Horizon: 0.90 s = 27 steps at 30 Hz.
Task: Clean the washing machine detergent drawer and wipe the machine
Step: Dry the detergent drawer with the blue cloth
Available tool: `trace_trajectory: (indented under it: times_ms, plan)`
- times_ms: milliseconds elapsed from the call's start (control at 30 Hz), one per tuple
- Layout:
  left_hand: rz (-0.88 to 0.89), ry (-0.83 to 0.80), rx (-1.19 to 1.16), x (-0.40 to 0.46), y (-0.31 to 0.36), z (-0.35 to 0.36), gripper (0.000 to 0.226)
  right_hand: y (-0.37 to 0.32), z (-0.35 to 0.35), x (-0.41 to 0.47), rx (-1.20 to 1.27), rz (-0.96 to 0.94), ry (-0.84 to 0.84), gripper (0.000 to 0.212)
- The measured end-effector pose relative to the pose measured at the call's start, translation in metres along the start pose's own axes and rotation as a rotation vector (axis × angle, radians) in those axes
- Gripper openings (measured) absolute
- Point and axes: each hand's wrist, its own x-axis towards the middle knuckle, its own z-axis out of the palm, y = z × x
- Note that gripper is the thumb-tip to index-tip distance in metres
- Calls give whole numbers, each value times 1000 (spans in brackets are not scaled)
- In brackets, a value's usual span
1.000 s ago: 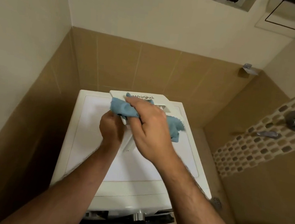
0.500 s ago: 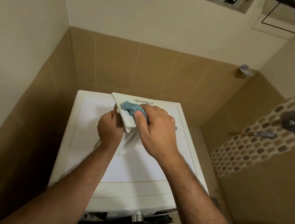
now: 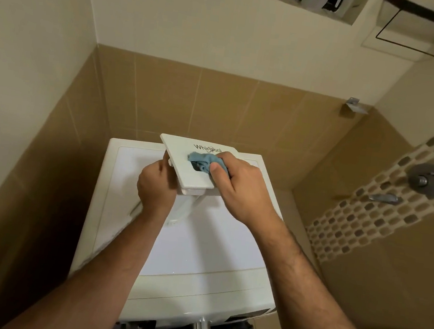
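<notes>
Head view: above the washing machine point(image 3: 200, 249), the left hand point(image 3: 157, 188) grips the side of the detergent drawer point(image 3: 183, 160), held over the lid. The right hand point(image 3: 240, 186) presses a bunched blue cloth point(image 3: 205, 160) onto its front panel, thumb curled round it.

support: white washing machine point(image 3: 199, 255) top | resting on it: detergent drawer point(image 3: 185, 168)

Detergent drawer point(image 3: 183, 160) held above the washing machine point(image 3: 200, 249) top, left hand point(image 3: 155, 187) at its left, cloth point(image 3: 205, 161) and right hand point(image 3: 237, 186) on its front panel.
</notes>
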Motion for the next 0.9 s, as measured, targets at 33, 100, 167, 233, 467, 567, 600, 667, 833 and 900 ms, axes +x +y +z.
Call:
trace_trajectory:
  times_ms: [33,100,167,233,467,567,600,667,833,900]
  plan:
    - [7,3,2,0,0,0,45,0,1,1,-28,19,8,25]
    - [16,-2,-2,0,1,2,31,-6,4,3,-72,15,15,28]
    - [46,-15,4,-1,2,3,22,-18,9,2,-69,-13,12,32]
    - [103,-43,49,-3,4,2,18,-28,13,-2,-59,-50,21,34]
    - [109,-39,30,6,-9,-5,28,-15,13,-6,-19,-187,29,35]
    - [-30,-39,-81,7,-9,-6,32,-3,12,-6,-24,-208,61,31]
    - [-49,-41,-98,6,-7,-8,30,1,12,-6,-24,-205,71,32]
    - [-63,-32,-106,5,-6,-10,22,7,13,-6,-53,-178,83,33]
    - [-2,-19,-84,0,-8,-11,19,-3,20,-11,-33,-80,161,41]
    - [47,-36,-37,0,-8,-11,23,-16,23,-16,33,-73,202,43]
